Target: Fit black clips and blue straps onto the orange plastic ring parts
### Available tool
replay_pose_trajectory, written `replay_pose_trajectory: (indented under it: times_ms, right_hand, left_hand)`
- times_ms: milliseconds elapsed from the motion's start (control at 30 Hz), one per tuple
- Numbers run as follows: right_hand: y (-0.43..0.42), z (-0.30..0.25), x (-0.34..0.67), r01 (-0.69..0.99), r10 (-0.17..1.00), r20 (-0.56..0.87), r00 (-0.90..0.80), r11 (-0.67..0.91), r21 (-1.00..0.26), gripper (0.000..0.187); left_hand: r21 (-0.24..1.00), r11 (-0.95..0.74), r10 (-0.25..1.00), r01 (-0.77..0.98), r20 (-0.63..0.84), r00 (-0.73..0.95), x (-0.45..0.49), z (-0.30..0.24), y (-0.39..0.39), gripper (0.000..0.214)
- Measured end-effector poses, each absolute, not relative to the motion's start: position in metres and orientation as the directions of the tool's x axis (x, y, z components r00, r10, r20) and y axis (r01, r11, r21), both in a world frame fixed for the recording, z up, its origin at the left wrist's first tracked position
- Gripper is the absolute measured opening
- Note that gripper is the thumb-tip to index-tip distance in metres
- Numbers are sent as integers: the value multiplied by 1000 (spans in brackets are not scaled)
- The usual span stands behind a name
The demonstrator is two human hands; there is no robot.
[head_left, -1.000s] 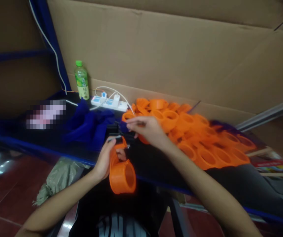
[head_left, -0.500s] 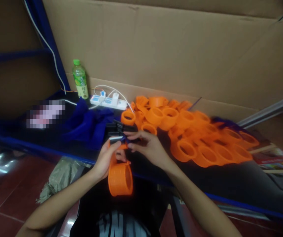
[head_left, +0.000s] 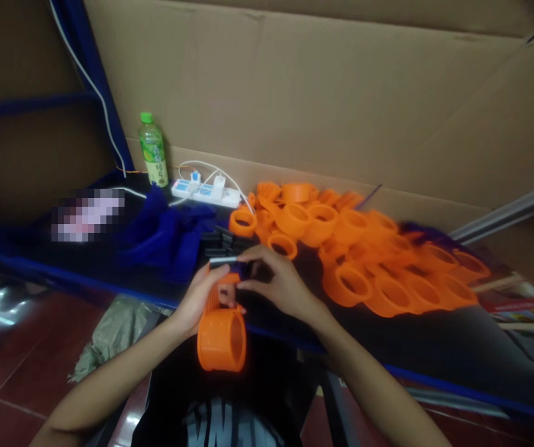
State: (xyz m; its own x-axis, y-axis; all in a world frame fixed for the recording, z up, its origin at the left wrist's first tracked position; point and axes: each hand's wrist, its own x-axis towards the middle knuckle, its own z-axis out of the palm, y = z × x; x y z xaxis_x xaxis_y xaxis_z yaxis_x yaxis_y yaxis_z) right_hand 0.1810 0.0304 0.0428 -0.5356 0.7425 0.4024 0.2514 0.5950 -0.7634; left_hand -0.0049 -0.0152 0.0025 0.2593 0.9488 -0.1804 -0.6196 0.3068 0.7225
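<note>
My left hand (head_left: 200, 298) is closed round the ribbed stem of an orange plastic ring part (head_left: 221, 338), whose wide ring hangs below the table edge. My right hand (head_left: 277, 282) pinches a small dark piece against the top of that part, beside a short metal pin (head_left: 223, 262) sticking out there. Several small black parts (head_left: 220, 242) lie on the table just behind my hands. A large heap of orange rings (head_left: 355, 254) spreads to the right.
A crumpled blue cloth (head_left: 167, 233) lies left of the hands. A white power strip (head_left: 206, 192) with plugs and a green bottle (head_left: 154, 151) stand at the back by a big cardboard sheet (head_left: 323, 105). The table has a blue front edge (head_left: 85, 279).
My right hand has come back from the orange heap to the top of the held part. The orange part has dropped a little and tilted left.
</note>
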Motion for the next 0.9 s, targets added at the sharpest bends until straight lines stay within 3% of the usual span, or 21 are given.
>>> replay_pose_trajectory:
  times_ms: [267,567,900]
  right_hand:
    - [31,35,183,207,617,535,-577,745,-635,37]
    - [28,30,185,233,602,551,-578,769,-595,45]
    - [13,28,188,473,562,570,-599,823,-315,49]
  left_hand:
    - [734,334,937,-591,-188,296,-9,1,-16,26]
    - [763,304,947,-570,-179,265,-7,1,-17,22]
    - [835,194,975,-514,-105,197,-3,-5,-20,29]
